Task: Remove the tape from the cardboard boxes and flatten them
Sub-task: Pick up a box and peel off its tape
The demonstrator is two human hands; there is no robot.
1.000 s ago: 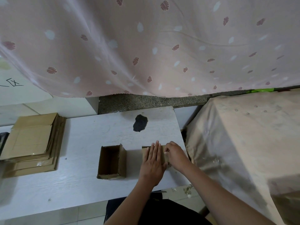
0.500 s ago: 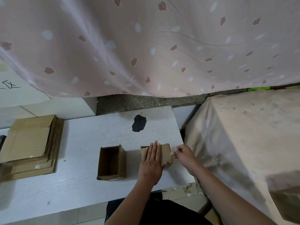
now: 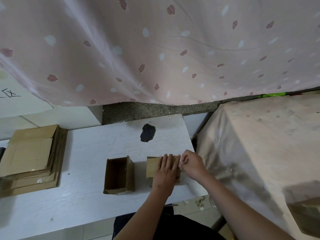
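Note:
A small closed cardboard box [image 3: 152, 168] lies on the white table [image 3: 83, 196] near its right end. My left hand [image 3: 166, 170] presses flat on top of it, fingers together and pointing away from me. My right hand [image 3: 191, 166] is at the box's right edge with its fingertips pinched, apparently on a thin clear strip of tape; the tape itself is barely visible. To the left stands a second small cardboard box [image 3: 118, 175], open at the top and empty.
A stack of flattened cardboard boxes [image 3: 29, 156] lies at the table's left end. A dark patch [image 3: 147, 133] marks the tabletop at the back. A plastic-covered block [image 3: 259, 144] stands close on the right. Pink patterned fabric [image 3: 155, 49] hangs behind. Tape scraps [image 3: 200, 203] litter the floor.
My right hand pulled away to the right of the box and has come back to its right edge, fingers pinched. My left hand stayed pressed on the box.

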